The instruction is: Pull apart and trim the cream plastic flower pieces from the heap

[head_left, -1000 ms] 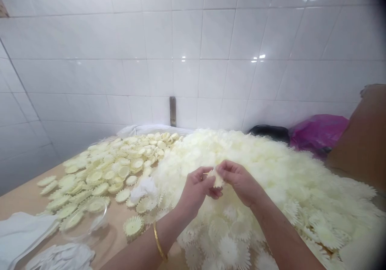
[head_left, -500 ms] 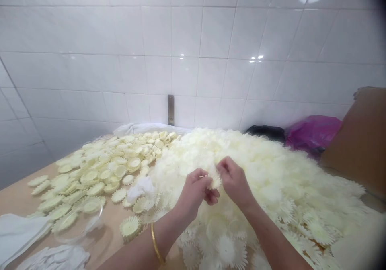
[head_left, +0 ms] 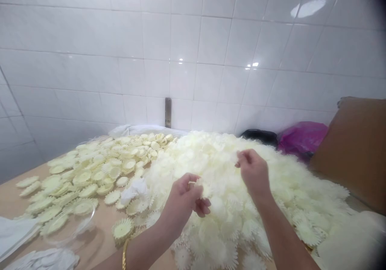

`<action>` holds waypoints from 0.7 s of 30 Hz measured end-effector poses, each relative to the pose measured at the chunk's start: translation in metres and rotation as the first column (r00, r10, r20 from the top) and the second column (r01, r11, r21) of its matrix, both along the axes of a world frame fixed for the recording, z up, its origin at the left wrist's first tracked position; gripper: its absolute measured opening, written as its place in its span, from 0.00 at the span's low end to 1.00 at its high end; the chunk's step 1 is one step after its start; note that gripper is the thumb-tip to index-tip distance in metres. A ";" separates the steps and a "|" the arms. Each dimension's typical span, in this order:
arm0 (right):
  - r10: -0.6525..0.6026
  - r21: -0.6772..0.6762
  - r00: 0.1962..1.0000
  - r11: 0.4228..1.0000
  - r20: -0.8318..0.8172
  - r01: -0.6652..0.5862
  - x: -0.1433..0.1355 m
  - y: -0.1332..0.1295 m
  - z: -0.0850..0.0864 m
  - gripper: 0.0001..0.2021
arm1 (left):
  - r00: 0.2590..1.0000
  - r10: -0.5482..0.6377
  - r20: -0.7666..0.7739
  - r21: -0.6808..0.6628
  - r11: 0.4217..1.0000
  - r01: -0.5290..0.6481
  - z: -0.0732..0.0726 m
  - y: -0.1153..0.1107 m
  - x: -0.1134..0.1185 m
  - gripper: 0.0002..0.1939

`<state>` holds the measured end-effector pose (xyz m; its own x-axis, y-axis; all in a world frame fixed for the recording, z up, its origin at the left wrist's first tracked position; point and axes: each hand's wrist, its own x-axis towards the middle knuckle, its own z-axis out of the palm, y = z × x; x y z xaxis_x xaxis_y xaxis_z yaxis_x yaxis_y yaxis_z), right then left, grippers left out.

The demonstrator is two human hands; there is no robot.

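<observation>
Right hand [head_left: 255,171] has drawn away from the disc [head_left: 206,189], now up and right over the pale heap [head_left: 223,141]. Its fingers are curled; cannot tell if they hold anything. Left hand [head_left: 187,195] alone pinches the disc above the heap; two-handed work on it seems paused.

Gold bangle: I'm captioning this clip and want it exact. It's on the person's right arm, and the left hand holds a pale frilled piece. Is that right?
Not quite: the gold bangle is on the left arm, as the head view shows. The left hand does hold a pale frilled piece.
</observation>
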<state>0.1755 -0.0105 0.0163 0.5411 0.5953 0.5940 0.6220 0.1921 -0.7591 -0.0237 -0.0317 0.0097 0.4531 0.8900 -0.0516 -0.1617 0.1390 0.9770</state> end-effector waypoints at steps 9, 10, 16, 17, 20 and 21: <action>0.119 -0.102 0.991 0.988 0.056 -0.113 0.012 0.004 -0.006 0.13 | 0.984 -0.169 0.063 -0.106 0.979 0.175 -0.025 0.009 0.022 0.10; 0.132 -0.114 0.990 0.985 0.047 -0.126 0.013 -0.001 -0.005 0.13 | 0.988 -0.147 0.055 -0.097 0.984 0.151 -0.026 0.010 0.024 0.11; 0.360 -0.207 0.932 0.910 -0.036 -0.359 -0.012 -0.032 0.012 0.11 | 0.999 -0.031 0.030 0.025 0.999 0.031 -0.034 0.018 0.028 0.16; 0.424 -0.230 0.904 0.876 -0.048 -0.423 -0.017 -0.034 0.015 0.11 | 1.000 -0.018 0.025 0.030 0.999 0.017 -0.036 0.019 0.027 0.17; 0.603 -0.320 0.794 0.740 -0.073 -0.592 -0.031 -0.034 0.019 0.10 | 1.000 0.007 0.009 0.048 0.999 -0.008 -0.040 0.022 0.025 0.20; 0.646 -0.350 0.759 0.695 -0.077 -0.628 -0.034 -0.033 0.018 0.09 | 1.000 0.012 0.005 0.057 0.998 -0.012 -0.040 0.023 0.024 0.20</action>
<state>0.1416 -0.0436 0.0348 -0.0655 0.9503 0.3043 0.4825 0.2971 -0.8239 0.0008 -0.0085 -0.0306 0.4422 0.8969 0.0016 -0.1673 0.0807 0.9826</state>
